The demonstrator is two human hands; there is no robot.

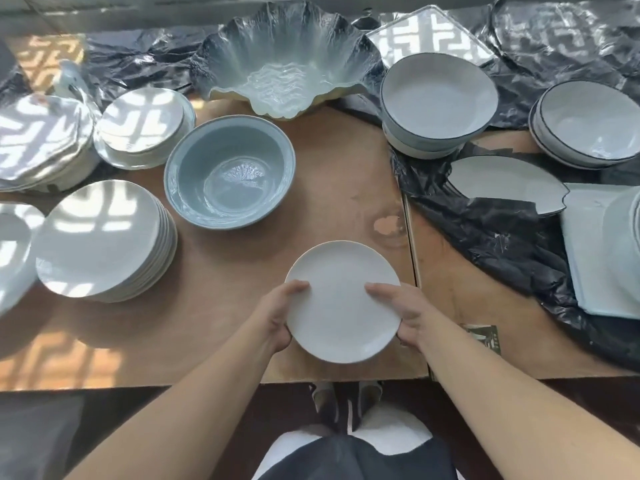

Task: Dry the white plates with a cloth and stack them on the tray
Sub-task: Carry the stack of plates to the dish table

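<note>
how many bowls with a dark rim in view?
2 visible tops: one dark-rimmed bowl back right of centre, another at the far right. Each sits on a stack, so more lie beneath.

A single head-worn view looks steeply down and forward, close over the wooden table (329,216).

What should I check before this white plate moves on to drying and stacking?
1. Grip on the round white plate: ok, left hand and right hand hold opposite edges.
2. Drying cloth to hand: not ok, none visible.
3. Plate dry: cannot tell.
4. Tray for stacking: cannot tell, none clearly visible.
5. Clearance from the pale blue ceramic bowl: ok, apart.
6. Stack of white plates at left: ok, looks even.
</note>
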